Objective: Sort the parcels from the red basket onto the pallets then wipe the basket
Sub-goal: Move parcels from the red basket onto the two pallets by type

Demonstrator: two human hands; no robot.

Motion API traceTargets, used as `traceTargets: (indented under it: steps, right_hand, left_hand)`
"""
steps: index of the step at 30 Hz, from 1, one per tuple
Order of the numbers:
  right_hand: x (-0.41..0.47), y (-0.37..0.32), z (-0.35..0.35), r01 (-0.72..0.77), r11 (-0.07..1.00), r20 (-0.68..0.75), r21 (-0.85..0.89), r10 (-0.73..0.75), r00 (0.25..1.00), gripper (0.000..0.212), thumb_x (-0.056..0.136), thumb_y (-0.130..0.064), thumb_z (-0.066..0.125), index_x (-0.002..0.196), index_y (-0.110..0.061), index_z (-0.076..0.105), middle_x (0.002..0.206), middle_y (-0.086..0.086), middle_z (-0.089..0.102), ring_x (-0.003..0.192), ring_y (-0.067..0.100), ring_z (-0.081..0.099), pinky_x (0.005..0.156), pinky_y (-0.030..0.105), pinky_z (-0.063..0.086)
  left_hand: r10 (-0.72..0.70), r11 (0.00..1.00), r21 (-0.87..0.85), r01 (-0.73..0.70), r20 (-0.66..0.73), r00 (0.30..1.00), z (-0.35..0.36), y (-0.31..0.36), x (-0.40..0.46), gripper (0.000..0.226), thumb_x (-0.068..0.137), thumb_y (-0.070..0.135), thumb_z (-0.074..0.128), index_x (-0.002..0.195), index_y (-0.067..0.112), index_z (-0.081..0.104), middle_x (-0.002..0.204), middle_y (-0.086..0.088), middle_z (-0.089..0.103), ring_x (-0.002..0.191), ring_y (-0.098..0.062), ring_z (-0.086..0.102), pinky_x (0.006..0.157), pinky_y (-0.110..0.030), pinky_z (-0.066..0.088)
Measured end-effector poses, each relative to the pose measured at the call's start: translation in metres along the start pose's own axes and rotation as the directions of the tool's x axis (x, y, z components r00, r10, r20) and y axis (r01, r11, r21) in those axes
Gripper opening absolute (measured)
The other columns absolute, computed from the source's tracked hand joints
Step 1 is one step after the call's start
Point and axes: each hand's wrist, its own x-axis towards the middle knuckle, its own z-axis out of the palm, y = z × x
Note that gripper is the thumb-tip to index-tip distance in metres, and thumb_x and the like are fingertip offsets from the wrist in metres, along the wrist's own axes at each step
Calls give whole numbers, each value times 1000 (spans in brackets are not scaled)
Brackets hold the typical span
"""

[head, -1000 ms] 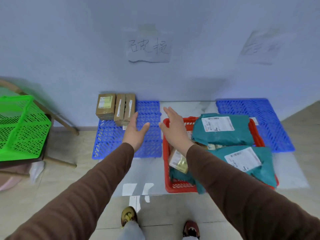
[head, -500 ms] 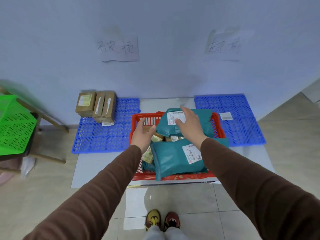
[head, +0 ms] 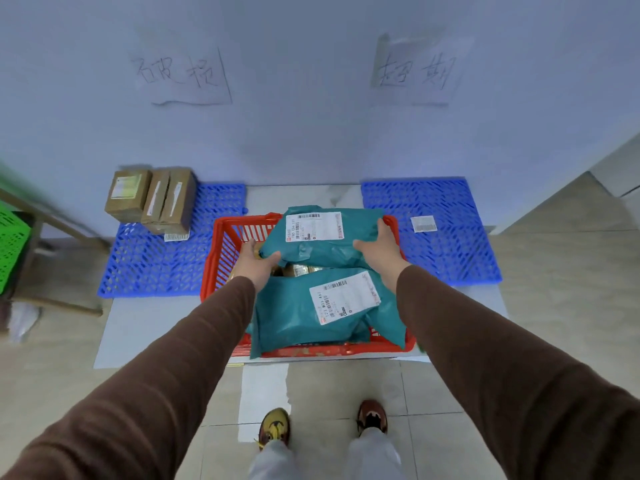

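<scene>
both hands clamped on opposite ends of the soft teal plastic mailer bag atop the red plastic basket, probably light and floppy, slippery-looking, so best gripped at the edges
</scene>
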Motion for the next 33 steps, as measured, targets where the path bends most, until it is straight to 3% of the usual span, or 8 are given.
traceTargets:
  steps: [3,5,8,13,16,20,24,33]
  right_hand:
    - [32,16,1,-26,990,78,140,15,997,117,44,-59,68,151,-38,26,152,-2,46,135,25,51,112,48,42]
    - [26,6,-4,-59,979,114,194,37,993,115,50,-51,74,152,-35,25,148,1,48,130,26,54,109,48,45]
    - [15,-7,-12,-106,965,148,240,72,986,97,68,-39,78,151,-33,28,141,1,53,124,27,57,107,50,47]
    - [9,-13,-24,-148,885,155,441,87,984,60,82,-24,81,131,-19,46,125,9,66,106,28,69,88,44,59]
    - [1,-16,-33,-229,790,240,569,107,965,57,84,-30,80,132,-15,53,118,11,72,89,25,76,60,31,59]
    - [-14,-21,-56,-280,667,303,690,85,949,42,90,-34,74,124,-11,65,106,10,77,72,19,77,53,29,58]
    - [-9,-17,-81,-310,623,317,718,103,943,32,88,-29,76,117,-15,68,106,6,76,91,19,74,69,33,61]
    - [36,6,-151,-188,468,165,864,91,982,49,91,-23,72,137,-19,58,128,5,70,112,22,69,74,36,61]
  left_hand:
    - [-37,999,2,37,-56,998,14,15,-11,90,70,46,79,147,21,38,125,2,64,109,-25,66,102,-47,51]
    - [-50,999,-17,48,-81,995,25,28,-19,68,87,28,74,145,21,40,123,-1,61,108,-24,63,103,-41,49]
    - [-98,992,-92,86,-137,986,36,32,-14,41,87,29,74,120,20,52,117,-3,66,98,-24,65,92,-37,53]
    - [-167,969,-217,119,-219,961,41,36,-2,37,83,23,78,113,13,57,109,-11,69,76,-19,62,60,-28,47]
    - [-159,929,-359,86,-180,971,47,42,0,34,89,13,70,112,20,47,110,-10,63,79,-16,61,64,-31,51]
    - [-127,788,-614,30,-116,985,57,64,-3,48,91,-1,63,128,21,42,118,-11,62,93,-23,67,76,-37,59]
    - [-54,616,-788,-11,-56,997,82,91,-3,57,91,-1,65,139,14,38,126,-18,63,98,-27,70,85,-43,61]
    - [152,818,-576,15,242,958,227,146,-25,62,89,0,69,137,21,35,126,-18,66,99,-26,73,73,-29,59]
